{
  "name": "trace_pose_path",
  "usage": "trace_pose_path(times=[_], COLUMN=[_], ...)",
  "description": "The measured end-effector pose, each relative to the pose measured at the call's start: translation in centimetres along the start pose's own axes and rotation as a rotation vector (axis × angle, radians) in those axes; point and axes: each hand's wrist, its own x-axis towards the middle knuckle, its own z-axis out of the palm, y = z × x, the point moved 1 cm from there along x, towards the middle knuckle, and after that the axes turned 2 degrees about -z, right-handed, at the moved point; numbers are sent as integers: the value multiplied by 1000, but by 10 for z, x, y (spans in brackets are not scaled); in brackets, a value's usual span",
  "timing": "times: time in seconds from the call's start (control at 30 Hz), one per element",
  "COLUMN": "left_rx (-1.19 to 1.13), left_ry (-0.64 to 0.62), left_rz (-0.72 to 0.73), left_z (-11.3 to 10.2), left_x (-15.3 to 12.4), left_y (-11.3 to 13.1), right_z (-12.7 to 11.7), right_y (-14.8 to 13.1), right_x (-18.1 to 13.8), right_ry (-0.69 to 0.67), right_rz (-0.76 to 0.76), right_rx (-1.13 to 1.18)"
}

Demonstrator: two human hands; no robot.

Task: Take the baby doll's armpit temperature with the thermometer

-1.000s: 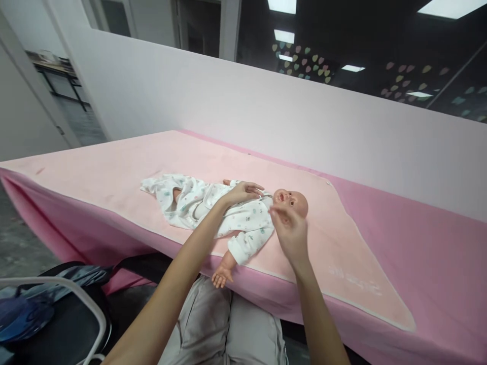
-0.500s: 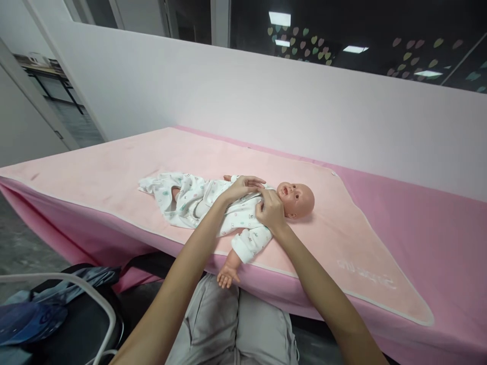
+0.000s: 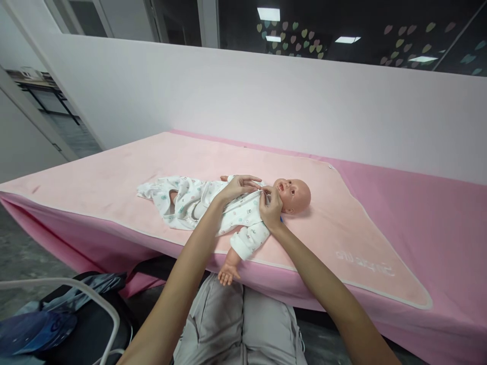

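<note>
Right hand (image 3: pixel 271 207) pinches white printed cloth baby suit (image 3: pixel 240 217) near bald plastic doll's (image 3: pixel 297 196) chin; left hand (image 3: pixel 239 187) alongside, grip unclear.

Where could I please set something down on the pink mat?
The pink mat is bare left of the garment, and between the doll's head and the lettering. It is crowded at the garment's upper front, where the left hand and right hand nearly meet.

Nothing legible with certainty: pale lettering (image 3: pixel 380 269) near the front right corner of the pink mat (image 3: pixel 342 230), seemingly upside down from this side, too faint and smeared to read; a light mark (image 3: pixel 67 323) on the blue item (image 3: pixel 34 332) at lower left, equally undecipherable.
</note>
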Motion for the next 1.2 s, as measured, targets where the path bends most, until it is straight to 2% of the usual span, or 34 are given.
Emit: trace_pose_path(times=[0.27, 0.5, 0.6, 0.77, 0.97, 1.2], left_rx=[62, 56, 51, 55, 96, 104], left_ry=[45, -93, -112, -78, -51, 94], left_rz=[-12, -10, 1, -21, -14, 40], left_z=[0, -2, -3, -2, 3, 5], left_x=[0, 0, 0, -1, -3, -3], left_y=[0, 0, -2, -1, 3, 3], right_z=[2, 4, 5, 4, 2, 0], right_y=[3, 6, 7, 7, 5, 4], right_x=[0, -3, -4, -4, -2, -2], right_ry=[36, 41, 26, 10, 0, 26], right_rz=[-117, -79, -45, 14, 12, 0], right_rx=[-20, -24, 19, 115, 145, 95])
